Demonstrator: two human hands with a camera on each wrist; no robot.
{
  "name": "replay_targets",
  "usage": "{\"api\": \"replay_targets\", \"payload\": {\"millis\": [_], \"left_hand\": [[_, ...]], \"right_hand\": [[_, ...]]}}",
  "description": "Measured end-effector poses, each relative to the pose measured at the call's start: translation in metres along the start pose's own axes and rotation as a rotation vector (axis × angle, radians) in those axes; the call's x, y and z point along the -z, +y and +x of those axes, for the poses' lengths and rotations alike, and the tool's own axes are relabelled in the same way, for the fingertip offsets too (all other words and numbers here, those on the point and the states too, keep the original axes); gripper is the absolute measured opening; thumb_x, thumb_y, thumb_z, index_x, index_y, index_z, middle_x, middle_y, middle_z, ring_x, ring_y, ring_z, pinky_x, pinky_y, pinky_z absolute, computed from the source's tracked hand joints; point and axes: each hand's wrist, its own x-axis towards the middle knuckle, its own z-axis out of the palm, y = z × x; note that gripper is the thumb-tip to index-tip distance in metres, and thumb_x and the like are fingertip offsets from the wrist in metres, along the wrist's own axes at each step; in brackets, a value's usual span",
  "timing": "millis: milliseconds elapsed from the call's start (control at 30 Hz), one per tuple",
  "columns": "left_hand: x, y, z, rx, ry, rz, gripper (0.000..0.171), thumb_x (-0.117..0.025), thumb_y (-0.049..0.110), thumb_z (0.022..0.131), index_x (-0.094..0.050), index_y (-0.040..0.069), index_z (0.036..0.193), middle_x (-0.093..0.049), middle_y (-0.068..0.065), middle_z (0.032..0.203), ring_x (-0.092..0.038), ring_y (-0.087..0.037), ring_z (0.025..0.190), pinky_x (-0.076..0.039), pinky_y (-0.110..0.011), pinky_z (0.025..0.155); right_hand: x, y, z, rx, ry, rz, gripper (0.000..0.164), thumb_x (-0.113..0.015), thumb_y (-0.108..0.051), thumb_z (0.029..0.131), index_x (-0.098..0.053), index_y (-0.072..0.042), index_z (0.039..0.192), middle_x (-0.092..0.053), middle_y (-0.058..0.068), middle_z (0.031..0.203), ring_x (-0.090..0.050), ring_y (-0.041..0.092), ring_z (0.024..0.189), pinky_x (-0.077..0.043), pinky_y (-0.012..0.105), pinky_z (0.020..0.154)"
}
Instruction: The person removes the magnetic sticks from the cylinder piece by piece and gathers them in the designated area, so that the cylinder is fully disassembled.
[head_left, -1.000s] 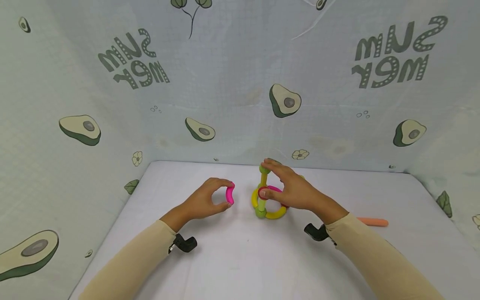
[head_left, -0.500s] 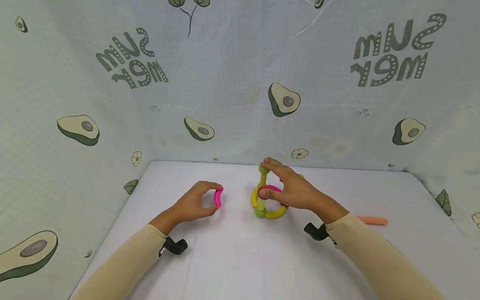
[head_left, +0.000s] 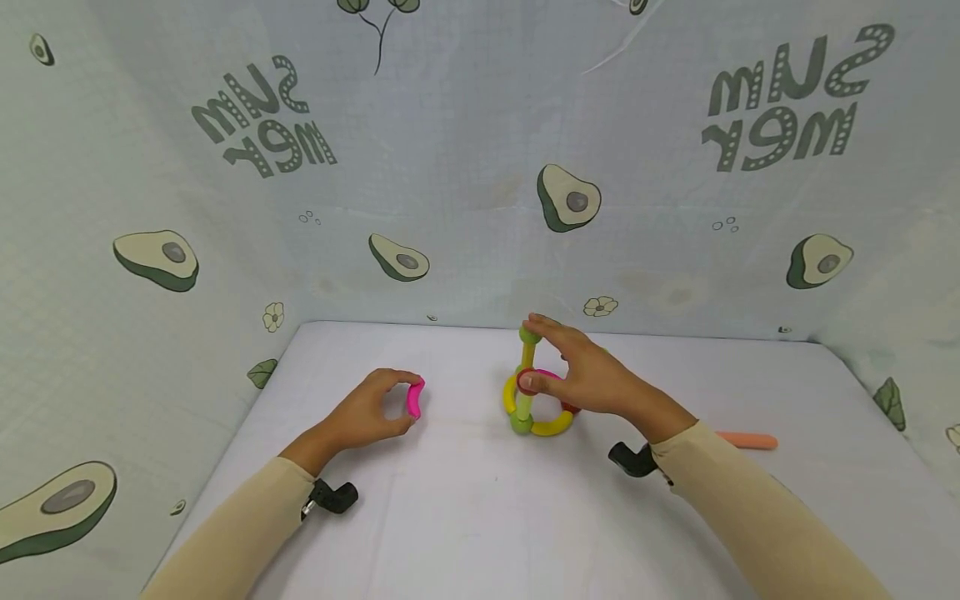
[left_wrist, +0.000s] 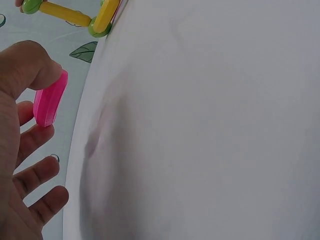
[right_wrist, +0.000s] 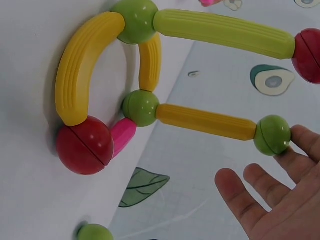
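Note:
Between thumb and index finger, my left hand (head_left: 366, 414) pinches a short curved pink magnetic rod (left_wrist: 49, 102), held left of the toy structure. That structure has a base ring of curved yellow rods (right_wrist: 75, 70), a pink rod (right_wrist: 124, 134) and green and red balls. Two straight rods rise from it: a lime one (right_wrist: 225, 32) topped by a red ball (right_wrist: 308, 55), and a yellow one (right_wrist: 207, 121) topped by a green ball (right_wrist: 272, 135). Fairly straight fingertips of my right hand (head_left: 596, 375) rest on the green top ball; its thumb touches the red one.
An orange rod (head_left: 750, 441) lies on the white-covered table (head_left: 480, 517), partly behind the right sleeve. A loose green ball (right_wrist: 95, 232) lies near the structure. A printed cloth (head_left: 465, 167) hangs behind the table.
My left hand has moved left and slightly toward me with the pink rod, away from the structure. My right hand stays on the two top balls.

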Motion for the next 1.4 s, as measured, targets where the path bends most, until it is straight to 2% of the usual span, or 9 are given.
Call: {"api": "replay_targets", "payload": {"millis": [400, 733, 1100, 1400], "left_hand": [[0.003, -0.008, -0.009, 0.045, -0.006, 0.03, 0.052, -0.084, 0.016, 0.083, -0.065, 0.015, 0.131, -0.062, -0.001, 0.132, -0.051, -0.029, 0.13, -0.043, -0.052, 0.109], [0.002, -0.016, -0.012, 0.103, -0.023, 0.083, 0.051, -0.085, 0.02, 0.081, -0.067, 0.017, 0.13, -0.063, 0.002, 0.13, -0.046, -0.028, 0.134, -0.038, -0.055, 0.112], [0.003, -0.017, -0.011, 0.073, -0.044, 0.087, 0.052, -0.083, 0.018, 0.082, -0.067, 0.017, 0.132, -0.062, -0.001, 0.131, -0.045, -0.03, 0.133, -0.038, -0.059, 0.108], [0.003, -0.015, -0.011, 0.099, -0.07, 0.102, 0.058, -0.083, 0.02, 0.083, -0.062, 0.014, 0.137, -0.06, -0.002, 0.136, -0.044, -0.03, 0.135, -0.038, -0.057, 0.111]], "right_hand": [[0.001, 0.003, 0.003, 0.011, 0.009, -0.014, 0.091, -0.071, -0.06, 0.089, -0.034, -0.019, 0.161, -0.023, 0.005, 0.168, -0.021, 0.035, 0.153, -0.025, 0.066, 0.115], [0.001, 0.0, 0.004, -0.011, -0.001, -0.02, 0.09, -0.071, -0.059, 0.09, -0.033, -0.019, 0.161, -0.019, 0.003, 0.17, -0.019, 0.035, 0.153, -0.025, 0.067, 0.114], [0.001, -0.001, 0.002, 0.013, 0.013, -0.014, 0.088, -0.071, -0.056, 0.091, -0.034, -0.018, 0.161, -0.02, 0.002, 0.169, -0.018, 0.034, 0.154, -0.026, 0.067, 0.114], [0.0, 0.0, 0.001, 0.038, 0.028, -0.013, 0.086, -0.072, -0.054, 0.091, -0.036, -0.016, 0.16, -0.022, 0.004, 0.169, -0.015, 0.03, 0.155, -0.025, 0.065, 0.116]]}}
